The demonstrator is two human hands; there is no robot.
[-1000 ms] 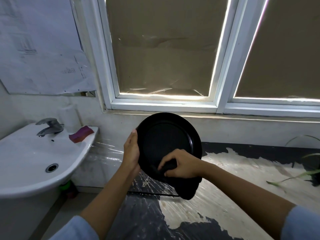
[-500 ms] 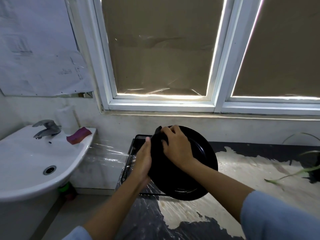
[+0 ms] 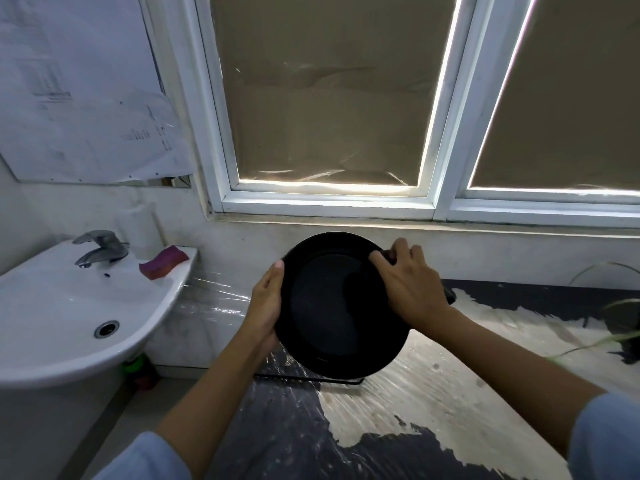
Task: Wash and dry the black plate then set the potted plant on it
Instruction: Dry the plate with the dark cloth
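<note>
- Window [image 3: 332, 98] up top, panes covered in brown paper, light leaking round the edges.
- White sink [image 3: 62, 306] on the left with a chrome tap [image 3: 100, 245] and a purple sponge [image 3: 162, 260] on its rim.
- Tabletop [image 3: 450, 393] wrapped in plastic film, patchy black and pale (pretty scruffy).
- Black plate [image 3: 322, 306] held up tilted above the tabletop, face toward the camera.
- Left hand [image 3: 266, 303] cupped around the plate's left edge.
- Right hand [image 3: 410, 282] presses a black cloth [image 3: 360, 289] onto the plate's upper right.
- Potted plant [image 3: 623, 320] barely shows at the far right edge.
</note>
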